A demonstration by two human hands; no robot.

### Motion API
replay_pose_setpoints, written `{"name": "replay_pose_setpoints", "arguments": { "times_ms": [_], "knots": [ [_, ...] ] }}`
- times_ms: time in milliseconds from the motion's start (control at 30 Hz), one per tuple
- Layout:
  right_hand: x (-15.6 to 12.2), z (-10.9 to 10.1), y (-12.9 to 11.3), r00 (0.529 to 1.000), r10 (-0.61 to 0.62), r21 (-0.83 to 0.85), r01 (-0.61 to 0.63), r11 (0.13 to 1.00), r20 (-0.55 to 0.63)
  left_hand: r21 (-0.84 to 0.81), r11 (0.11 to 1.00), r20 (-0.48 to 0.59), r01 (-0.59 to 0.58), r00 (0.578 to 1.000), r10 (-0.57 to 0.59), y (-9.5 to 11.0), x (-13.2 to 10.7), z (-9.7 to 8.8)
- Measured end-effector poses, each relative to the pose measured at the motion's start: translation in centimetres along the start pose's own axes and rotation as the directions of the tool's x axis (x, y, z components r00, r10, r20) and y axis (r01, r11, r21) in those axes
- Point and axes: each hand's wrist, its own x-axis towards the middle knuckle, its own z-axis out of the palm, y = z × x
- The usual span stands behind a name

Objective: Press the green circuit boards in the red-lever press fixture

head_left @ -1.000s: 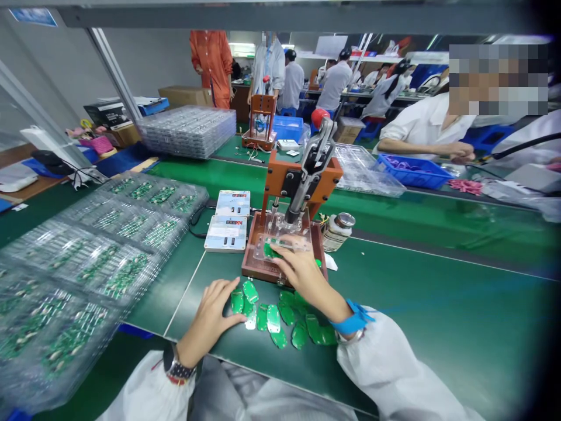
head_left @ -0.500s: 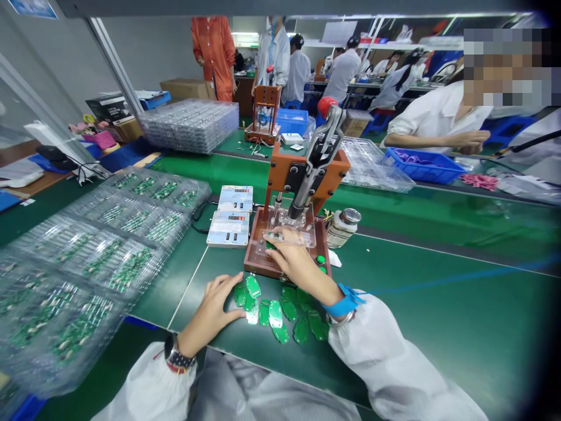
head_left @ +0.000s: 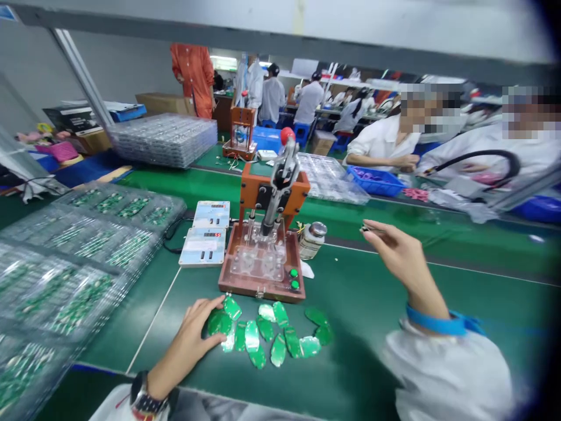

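My left hand [head_left: 193, 333] rests on the green table at the left end of a loose spread of green circuit boards [head_left: 252, 336]. Its thumb and fingers are apart, curved around the nearest boards without gripping one. Raised out to the right, my right hand [head_left: 401, 257] pinches a small circuit board [head_left: 364, 228]; only a dark edge shows between thumb and fingertips. Behind the spread stands a test fixture [head_left: 263, 286] with a brown base, clear plates and a red-knobbed toggle clamp [head_left: 280, 181]. No board shows on its lower clear plate.
Left of the fixture are two meter boxes [head_left: 204, 247] with red digits. Clear trays [head_left: 74, 245] of boards lie farther left. A jar [head_left: 313, 240] stands right of the fixture. Across the bench are a blue bin [head_left: 377, 180] and co-workers. A shelf edge [head_left: 280, 44] crosses overhead.
My right hand has left the fixture and swung right, carrying the small board. My left hand stays by the spread boards. The camera view has turned right and tilted up.
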Motion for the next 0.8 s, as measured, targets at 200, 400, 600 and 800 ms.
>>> {"name": "replay_pose_setpoints", "arguments": {
  "times_ms": [200,400,600,800],
  "knots": [
    [8.2,0.9,8.1,0.983,0.106,-0.159,-0.130,0.979,-0.151,-0.012,0.997,-0.031,-0.078,0.996,0.078,-0.9,0.3,0.1],
    [7.8,1.8,3.9,0.956,-0.070,-0.104,0.041,0.994,-0.287,-0.031,0.996,-0.054,-0.082,0.995,0.080,-0.8,0.2,0.3],
    [-1.8,4.1,-4.6,0.906,-0.322,0.032,0.343,0.939,-0.275,0.069,0.988,-0.099,-0.137,0.985,0.143,1.2,-0.3,-3.8],
    [-9.8,9.2,-9.2,0.792,-0.592,0.338,0.522,0.784,0.149,0.069,0.892,-0.122,-0.446,0.884,0.451,6.2,4.7,-4.2]
  ]
}}
